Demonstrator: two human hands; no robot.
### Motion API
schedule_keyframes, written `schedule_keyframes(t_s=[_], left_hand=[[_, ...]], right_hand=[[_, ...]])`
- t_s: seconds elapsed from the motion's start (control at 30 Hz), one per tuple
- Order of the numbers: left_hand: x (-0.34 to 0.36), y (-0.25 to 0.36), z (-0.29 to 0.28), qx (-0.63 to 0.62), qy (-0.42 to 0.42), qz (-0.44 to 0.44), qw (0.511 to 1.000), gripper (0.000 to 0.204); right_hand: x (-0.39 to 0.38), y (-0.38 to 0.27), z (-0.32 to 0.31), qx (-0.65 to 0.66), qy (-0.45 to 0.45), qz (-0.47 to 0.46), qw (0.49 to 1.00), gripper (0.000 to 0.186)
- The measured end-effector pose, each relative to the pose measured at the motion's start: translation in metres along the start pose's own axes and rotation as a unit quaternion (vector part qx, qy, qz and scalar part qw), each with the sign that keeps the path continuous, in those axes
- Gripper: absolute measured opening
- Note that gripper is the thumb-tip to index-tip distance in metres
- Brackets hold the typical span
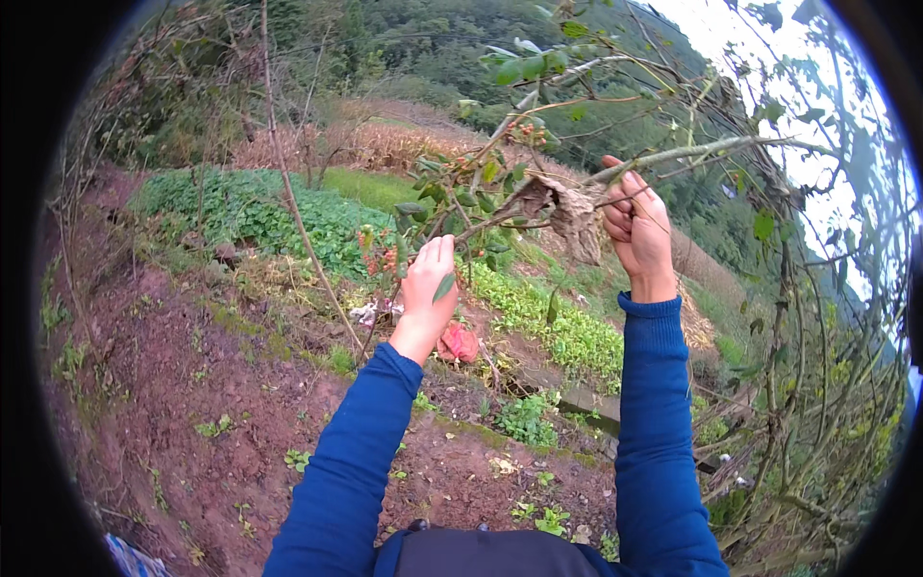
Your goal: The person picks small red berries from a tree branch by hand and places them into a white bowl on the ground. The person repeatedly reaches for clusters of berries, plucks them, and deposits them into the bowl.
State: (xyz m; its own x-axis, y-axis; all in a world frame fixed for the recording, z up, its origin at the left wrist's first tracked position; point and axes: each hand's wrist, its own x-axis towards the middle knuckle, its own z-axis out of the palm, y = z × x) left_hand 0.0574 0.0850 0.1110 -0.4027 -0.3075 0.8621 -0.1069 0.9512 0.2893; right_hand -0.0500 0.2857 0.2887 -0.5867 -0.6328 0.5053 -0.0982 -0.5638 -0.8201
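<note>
A leafy branch (697,151) slants from the upper right down to the middle, with green leaves and clusters of orange-red berries (528,133). My right hand (638,223) is raised, its fingers curled closed on the branch. Lower and to the left, my left hand (430,288) is closed at the branch's leafy lower end; its palm side and what lies under the fingers are hidden. Between my hands a curled, dry brown leaf (574,219) hangs from the branch. More red berries (377,252) show just left of my left hand.
A thin bare stem (288,188) rises at the left. Tangled branches (803,385) crowd the right side. Below lies reddish soil (207,413) with small weeds, and beyond are green crop beds (279,216). A red plastic scrap (459,343) lies past my left wrist.
</note>
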Motion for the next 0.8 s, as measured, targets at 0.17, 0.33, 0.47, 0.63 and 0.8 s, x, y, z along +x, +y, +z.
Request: schedule_keyframes(t_s=[0.17,0.33,0.47,0.63,0.8], left_hand=[[0.007,-0.003,-0.004,-0.010,0.013,-0.002,1.000,0.040],[0.016,-0.033,-0.005,-0.024,0.002,0.027,0.999,0.047],[0.012,-0.049,-0.017,0.008,0.025,0.029,0.999,0.050],[0.007,-0.002,-0.062,-0.180,0.039,-0.151,0.971,0.025],[0.060,0.052,-0.089,-0.353,0.031,-0.134,0.926,0.028]], right_hand=[[-0.006,0.028,0.004,-0.116,0.122,-0.083,0.982,0.032],[-0.016,0.052,0.001,-0.095,0.123,-0.111,0.982,0.034],[-0.009,0.055,0.007,-0.060,0.109,-0.115,0.986,0.034],[-0.018,0.062,-0.004,-0.040,0.120,-0.120,0.985,0.034],[-0.024,0.065,-0.007,-0.015,0.113,-0.106,0.988,0.032]])
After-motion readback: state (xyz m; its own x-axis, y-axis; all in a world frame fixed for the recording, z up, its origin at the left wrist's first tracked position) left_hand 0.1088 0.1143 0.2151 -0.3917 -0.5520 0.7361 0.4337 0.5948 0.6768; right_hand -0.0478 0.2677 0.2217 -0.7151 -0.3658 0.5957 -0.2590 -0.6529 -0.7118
